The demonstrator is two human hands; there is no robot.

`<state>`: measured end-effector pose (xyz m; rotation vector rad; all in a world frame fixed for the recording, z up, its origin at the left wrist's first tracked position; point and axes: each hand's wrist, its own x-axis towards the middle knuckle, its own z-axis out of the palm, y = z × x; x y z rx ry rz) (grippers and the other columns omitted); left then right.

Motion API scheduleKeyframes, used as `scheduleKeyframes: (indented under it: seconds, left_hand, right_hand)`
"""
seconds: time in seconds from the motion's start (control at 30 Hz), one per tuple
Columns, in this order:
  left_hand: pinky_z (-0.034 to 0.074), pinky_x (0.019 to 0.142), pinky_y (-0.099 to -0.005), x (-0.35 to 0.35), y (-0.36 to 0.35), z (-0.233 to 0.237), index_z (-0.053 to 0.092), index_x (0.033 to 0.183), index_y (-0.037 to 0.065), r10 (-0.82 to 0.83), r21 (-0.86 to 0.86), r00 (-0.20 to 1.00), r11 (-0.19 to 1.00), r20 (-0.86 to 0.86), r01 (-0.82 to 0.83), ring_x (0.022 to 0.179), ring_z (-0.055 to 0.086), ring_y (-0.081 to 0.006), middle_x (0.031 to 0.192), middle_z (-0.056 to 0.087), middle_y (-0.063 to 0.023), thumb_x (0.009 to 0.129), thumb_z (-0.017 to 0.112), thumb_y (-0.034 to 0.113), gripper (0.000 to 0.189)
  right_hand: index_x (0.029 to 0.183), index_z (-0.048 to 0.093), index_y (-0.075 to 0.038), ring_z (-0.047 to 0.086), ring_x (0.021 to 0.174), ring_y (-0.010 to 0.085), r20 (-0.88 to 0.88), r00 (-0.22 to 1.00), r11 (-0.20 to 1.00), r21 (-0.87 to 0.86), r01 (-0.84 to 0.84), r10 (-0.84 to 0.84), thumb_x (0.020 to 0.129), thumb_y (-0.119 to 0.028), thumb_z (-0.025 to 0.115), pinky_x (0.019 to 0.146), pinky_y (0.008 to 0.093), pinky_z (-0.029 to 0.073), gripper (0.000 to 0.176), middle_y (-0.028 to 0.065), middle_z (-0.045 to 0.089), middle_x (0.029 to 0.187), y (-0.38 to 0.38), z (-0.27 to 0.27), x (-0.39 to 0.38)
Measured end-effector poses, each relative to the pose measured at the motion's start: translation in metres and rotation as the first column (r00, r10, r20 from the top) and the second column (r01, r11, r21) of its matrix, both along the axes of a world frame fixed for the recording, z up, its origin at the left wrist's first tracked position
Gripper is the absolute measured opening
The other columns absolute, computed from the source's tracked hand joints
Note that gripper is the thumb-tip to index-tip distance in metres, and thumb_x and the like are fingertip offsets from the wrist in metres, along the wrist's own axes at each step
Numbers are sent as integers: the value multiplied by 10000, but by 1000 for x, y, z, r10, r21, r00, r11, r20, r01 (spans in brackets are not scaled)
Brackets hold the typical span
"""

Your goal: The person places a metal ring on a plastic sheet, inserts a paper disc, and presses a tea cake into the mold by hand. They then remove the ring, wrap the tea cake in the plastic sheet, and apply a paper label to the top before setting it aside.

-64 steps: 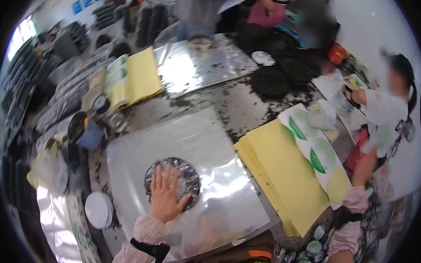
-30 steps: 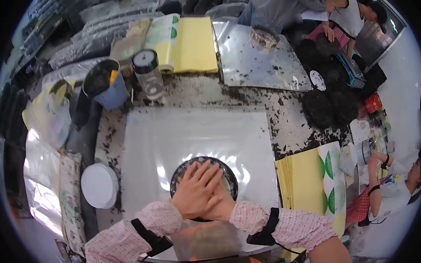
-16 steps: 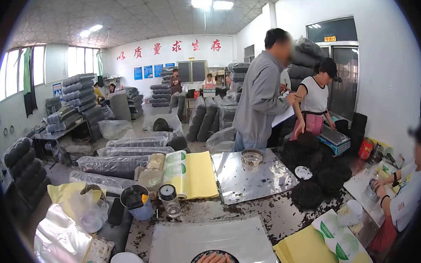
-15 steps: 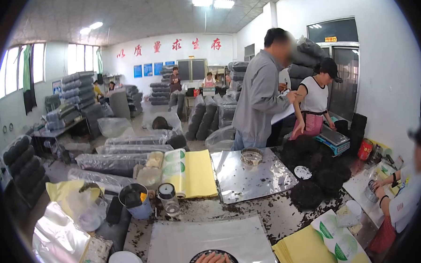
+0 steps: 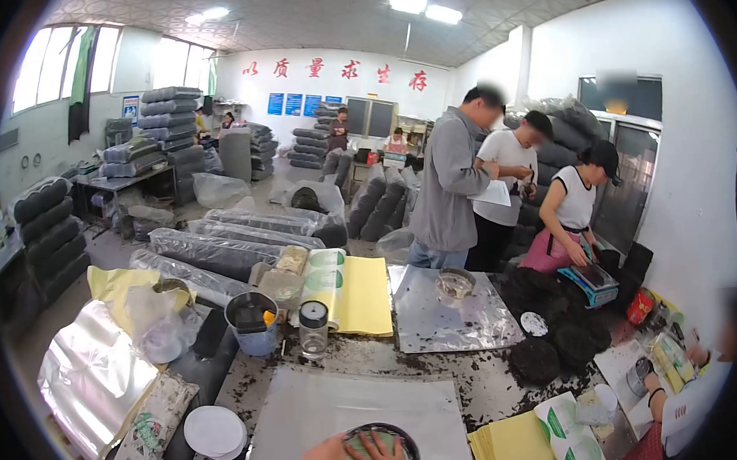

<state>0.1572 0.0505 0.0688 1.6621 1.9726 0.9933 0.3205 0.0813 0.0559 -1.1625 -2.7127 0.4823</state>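
A round, dark-rimmed mould (image 5: 412,447) sits on a shiny metal sheet (image 5: 302,405) at the near edge of the table. Inside it lies a pale green sheet or label (image 5: 383,437), partly covered by fingers. My right hand (image 5: 380,457) rests flat on that sheet with its fingers spread. Against the left side of the mould is my left hand (image 5: 326,459), smeared by motion, so its fingers do not show clearly. The bottom frame edge cuts off both hands and the mould.
White round lids (image 5: 214,431) lie at left, near a lidded glass jar (image 5: 313,331) and a blue bucket (image 5: 255,338). Yellow paper (image 5: 505,448) is at right. Beyond stand another ring (image 5: 456,285) and dark round cakes (image 5: 534,362). Several people work around; one sleeve (image 5: 697,405) is close at right.
My hands were together over the dark-filled mould; now the left is at its left side and the right lies spread on a pale green sheet. The view has shifted; a person behind has come into sight.
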Motion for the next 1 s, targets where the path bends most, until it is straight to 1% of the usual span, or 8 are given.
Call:
scheduleKeyframes:
  seconds: [0.07,0.23,0.43,0.47,0.53,0.77,0.9,1.0]
  left_hand:
    - [531,740,-489,25,-9,37,673,1072,70,-93,5,987,996,-129,94,848,667,-390,914,696,-194,937,548,196,223]
    - [539,667,-461,63,-23,60,657,1011,114,-133,341,976,922,-170,185,767,689,-332,846,689,-147,856,563,118,181]
    - [541,736,-424,40,-47,83,679,1077,32,-118,-163,957,984,-265,77,859,688,-322,955,707,-153,906,597,135,216]
    - [464,990,-490,30,-38,82,621,1285,91,-243,-489,944,865,-222,107,1158,621,-335,1213,660,-176,931,564,354,445]
    - [530,815,-502,12,-27,19,680,1147,65,-37,-314,974,949,-224,-36,961,688,-349,1066,703,-177,923,567,239,306]
    - [505,877,-298,-40,-30,-61,616,1207,-26,8,19,814,1000,581,-24,1018,641,-176,1087,681,-104,1021,542,150,266]
    - [508,860,-356,-75,-63,4,647,1216,-48,9,-116,1000,993,20,-6,984,661,-272,1117,702,-186,990,628,288,405]
    - [492,911,-357,-78,-71,11,649,1200,-53,44,-132,998,991,52,-37,1030,650,-272,1127,698,-183,991,623,253,371]
  right_hand:
    - [1439,478,-72,328,1438,404,-17,1000,926,377,-3,10,857,-523,606,1143,618,241,748,235,393,1521,2,-50,12]
    - [1344,558,-51,486,1306,367,-60,997,998,40,-56,58,878,-447,609,1078,530,364,613,231,533,1370,20,-55,25]
    - [1306,585,-33,567,1214,371,-116,970,962,-148,-232,216,896,-420,628,1029,458,438,566,209,592,1312,10,-24,14]
    - [1306,584,-30,572,1205,375,-130,963,954,-160,-254,234,898,-421,632,1023,449,444,567,204,593,1313,9,-13,11]
    - [1306,582,-25,581,1185,384,-178,963,942,-231,-241,203,902,-422,641,1011,430,457,570,194,595,1315,-18,-6,23]
    - [1199,632,-59,545,1201,364,-450,652,629,225,744,-610,856,-178,617,1033,479,430,363,193,614,1229,-1,-7,276]
    - [1463,440,-108,376,1390,394,-111,274,200,439,876,-955,841,-177,700,1156,525,295,677,190,434,1496,1,8,429]
    - [1529,357,-180,298,1444,413,91,310,319,405,857,-946,882,-308,677,1160,610,238,733,196,348,1561,19,11,496]
